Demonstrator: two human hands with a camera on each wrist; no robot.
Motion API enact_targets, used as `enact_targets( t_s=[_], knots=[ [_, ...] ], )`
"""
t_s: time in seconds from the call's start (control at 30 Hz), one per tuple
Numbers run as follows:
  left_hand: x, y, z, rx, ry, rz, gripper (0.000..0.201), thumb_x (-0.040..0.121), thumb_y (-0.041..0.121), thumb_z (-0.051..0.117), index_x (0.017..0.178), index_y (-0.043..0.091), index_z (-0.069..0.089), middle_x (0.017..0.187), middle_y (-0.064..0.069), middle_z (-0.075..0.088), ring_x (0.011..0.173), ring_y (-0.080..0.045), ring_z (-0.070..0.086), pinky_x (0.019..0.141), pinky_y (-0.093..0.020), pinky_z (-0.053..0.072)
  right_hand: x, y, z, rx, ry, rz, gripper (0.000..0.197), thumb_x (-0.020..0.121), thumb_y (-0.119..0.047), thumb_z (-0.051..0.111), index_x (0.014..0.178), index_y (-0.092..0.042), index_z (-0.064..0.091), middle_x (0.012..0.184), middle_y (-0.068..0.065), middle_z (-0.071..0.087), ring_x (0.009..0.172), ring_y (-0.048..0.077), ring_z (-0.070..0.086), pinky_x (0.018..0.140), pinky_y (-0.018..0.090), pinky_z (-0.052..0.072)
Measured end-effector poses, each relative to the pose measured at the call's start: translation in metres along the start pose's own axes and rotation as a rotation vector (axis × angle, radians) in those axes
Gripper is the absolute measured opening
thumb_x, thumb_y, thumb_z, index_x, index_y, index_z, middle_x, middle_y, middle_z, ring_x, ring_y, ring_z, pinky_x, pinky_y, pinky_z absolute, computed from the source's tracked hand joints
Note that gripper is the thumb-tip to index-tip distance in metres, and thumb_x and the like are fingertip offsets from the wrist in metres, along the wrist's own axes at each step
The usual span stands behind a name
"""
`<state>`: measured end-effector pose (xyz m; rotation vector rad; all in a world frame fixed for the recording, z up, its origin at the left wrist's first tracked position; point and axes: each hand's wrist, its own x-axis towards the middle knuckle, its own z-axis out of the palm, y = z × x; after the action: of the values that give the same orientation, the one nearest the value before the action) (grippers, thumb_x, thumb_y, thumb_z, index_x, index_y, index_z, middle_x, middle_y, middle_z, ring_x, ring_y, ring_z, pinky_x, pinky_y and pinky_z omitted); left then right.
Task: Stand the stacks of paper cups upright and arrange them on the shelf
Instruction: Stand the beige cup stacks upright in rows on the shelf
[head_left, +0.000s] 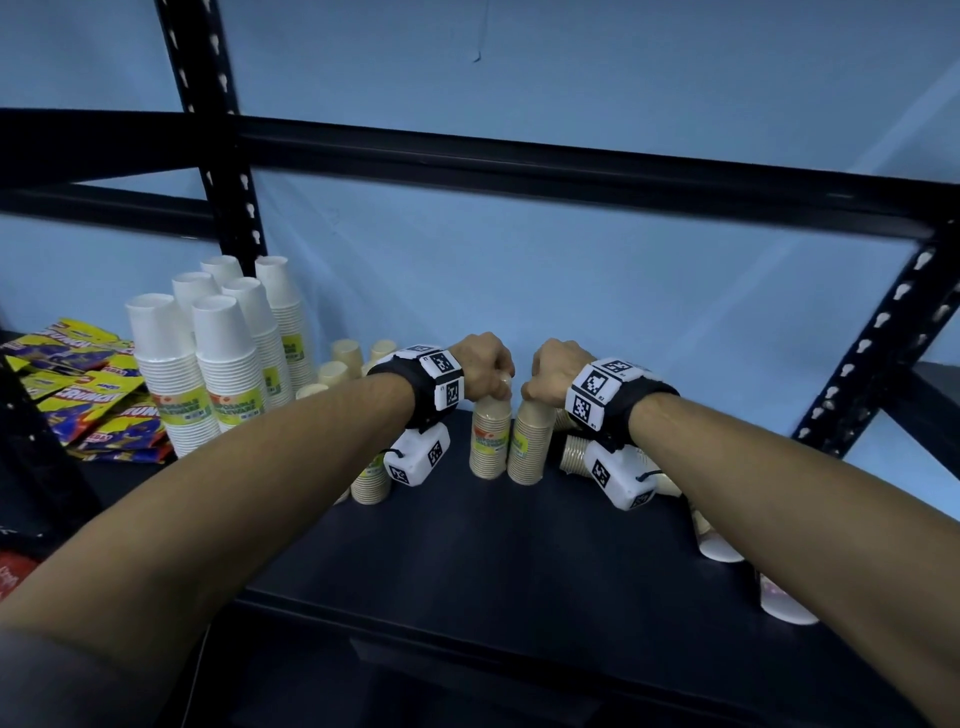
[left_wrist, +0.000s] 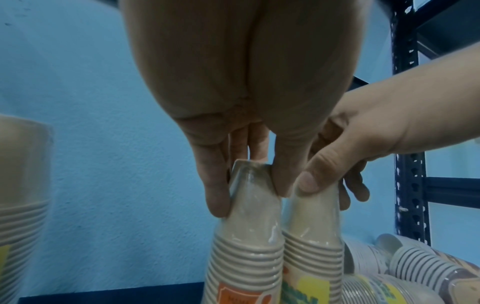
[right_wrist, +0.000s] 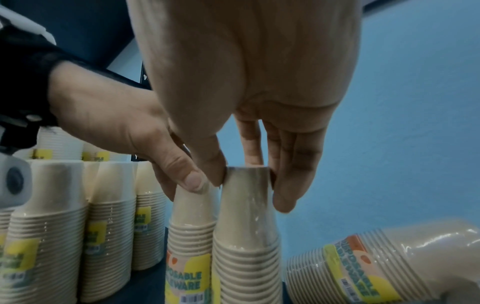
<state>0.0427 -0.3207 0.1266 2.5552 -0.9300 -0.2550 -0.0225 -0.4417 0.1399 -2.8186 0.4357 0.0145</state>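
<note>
Two beige paper cup stacks in clear wrap stand upright, side by side and touching, on the dark shelf (head_left: 467, 551). My left hand (head_left: 493, 384) grips the top of the left stack (head_left: 490, 444) from above. In the left wrist view the left hand (left_wrist: 250, 185) curls its thumb and fingers round that stack's (left_wrist: 246, 242) top cup. My right hand (head_left: 535, 387) pinches the top of the right stack (head_left: 530, 449) in the same way. The right wrist view shows the right hand (right_wrist: 249, 185) holding its stack (right_wrist: 246, 236) by the top cup.
Tall white cup stacks (head_left: 208, 364) and snack packets (head_left: 78, 400) fill the shelf's left end. More beige stacks (right_wrist: 109, 226) stand left of the held pair. Other stacks lie on their sides at the right (right_wrist: 376, 265) (head_left: 722, 545). A black beam (head_left: 519, 166) runs overhead.
</note>
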Motion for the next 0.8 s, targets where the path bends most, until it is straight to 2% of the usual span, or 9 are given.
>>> enact_targets(
  t_s=[0.07, 0.13, 0.2, 0.27, 0.37, 0.47, 0.57, 0.67, 0.8],
  knots=[
    [0.001, 0.0, 0.001, -0.001, 0.005, 0.001, 0.036, 0.087, 0.016, 0.069, 0.122, 0.007, 0.065, 0.114, -0.011, 0.068, 0.084, -0.019, 0.062, 0.08, -0.031, 0.055, 0.005, 0.001, 0.002, -0.012, -0.044, -0.026, 0.039, 0.076, -0.016, 0.066, 0.11, 0.004, 0.067, 0.103, 0.019, 0.071, 0.095, 0.032, 0.07, 0.078, 0.045, 0.059],
    [0.001, 0.0, 0.001, -0.008, 0.005, 0.001, 0.035, 0.087, 0.015, 0.068, 0.121, 0.007, 0.066, 0.114, -0.011, 0.068, 0.085, -0.019, 0.061, 0.078, -0.03, 0.053, 0.005, 0.001, 0.003, -0.013, -0.039, -0.043, 0.046, 0.075, -0.016, 0.066, 0.117, 0.003, 0.064, 0.114, 0.02, 0.067, 0.105, 0.033, 0.066, 0.086, 0.051, 0.056],
    [0.001, 0.0, 0.0, -0.017, 0.005, -0.005, 0.035, 0.086, 0.014, 0.068, 0.12, 0.006, 0.066, 0.114, -0.011, 0.069, 0.086, -0.019, 0.061, 0.076, -0.028, 0.05, 0.006, 0.001, 0.003, -0.012, -0.034, -0.038, 0.04, 0.077, -0.018, 0.065, 0.111, 0.003, 0.064, 0.108, 0.018, 0.069, 0.098, 0.032, 0.068, 0.073, 0.04, 0.059],
    [0.001, -0.001, 0.001, -0.022, 0.008, -0.009, 0.036, 0.085, 0.014, 0.069, 0.12, 0.006, 0.066, 0.114, -0.011, 0.068, 0.087, -0.02, 0.062, 0.075, -0.026, 0.049, 0.004, 0.001, 0.002, -0.018, -0.007, -0.006, 0.017, 0.079, -0.02, 0.064, 0.082, -0.004, 0.059, 0.079, 0.011, 0.062, 0.067, 0.024, 0.061, 0.051, 0.025, 0.043],
    [0.001, -0.001, 0.002, -0.024, 0.005, -0.017, 0.038, 0.085, 0.015, 0.07, 0.122, 0.007, 0.066, 0.117, -0.012, 0.068, 0.096, -0.024, 0.065, 0.078, -0.028, 0.052, 0.006, 0.002, 0.005, -0.008, 0.007, 0.012, 0.035, 0.08, -0.014, 0.064, 0.06, -0.013, 0.035, 0.059, 0.002, 0.037, 0.048, 0.017, 0.033, 0.043, 0.022, 0.025],
    [0.001, 0.001, 0.001, -0.015, 0.004, -0.023, 0.039, 0.084, 0.014, 0.07, 0.122, 0.008, 0.066, 0.116, -0.011, 0.068, 0.099, -0.025, 0.066, 0.079, -0.028, 0.052, 0.004, -0.003, 0.005, -0.027, -0.013, 0.012, 0.012, 0.079, -0.013, 0.064, 0.073, -0.008, 0.055, 0.069, 0.005, 0.049, 0.057, 0.02, 0.044, 0.05, 0.024, 0.034],
    [0.002, 0.006, -0.001, 0.044, -0.008, -0.043, 0.038, 0.083, 0.014, 0.073, 0.12, 0.01, 0.067, 0.116, -0.009, 0.067, 0.088, -0.021, 0.063, 0.074, -0.027, 0.05, 0.005, -0.004, 0.004, -0.053, -0.029, -0.018, 0.025, 0.079, -0.015, 0.066, 0.101, -0.003, 0.066, 0.086, 0.01, 0.064, 0.067, 0.022, 0.053, 0.059, 0.027, 0.043],
    [0.002, 0.013, -0.005, 0.096, -0.037, -0.063, 0.038, 0.084, 0.013, 0.074, 0.121, 0.009, 0.066, 0.117, -0.01, 0.067, 0.079, -0.017, 0.058, 0.069, -0.025, 0.048, 0.005, -0.004, 0.004, -0.05, -0.029, -0.046, 0.031, 0.078, -0.017, 0.068, 0.106, -0.002, 0.067, 0.1, 0.013, 0.07, 0.07, 0.021, 0.056, 0.061, 0.028, 0.045],
    [-0.003, 0.022, -0.012, 0.163, -0.091, -0.079, 0.039, 0.086, 0.008, 0.071, 0.124, 0.007, 0.066, 0.118, -0.011, 0.068, 0.08, -0.017, 0.06, 0.071, -0.025, 0.051, -0.002, -0.008, 0.0, -0.07, -0.035, -0.063, 0.028, 0.079, -0.018, 0.071, 0.103, -0.003, 0.068, 0.088, 0.008, 0.066, 0.07, 0.021, 0.058, 0.056, 0.025, 0.044]
  ],
)
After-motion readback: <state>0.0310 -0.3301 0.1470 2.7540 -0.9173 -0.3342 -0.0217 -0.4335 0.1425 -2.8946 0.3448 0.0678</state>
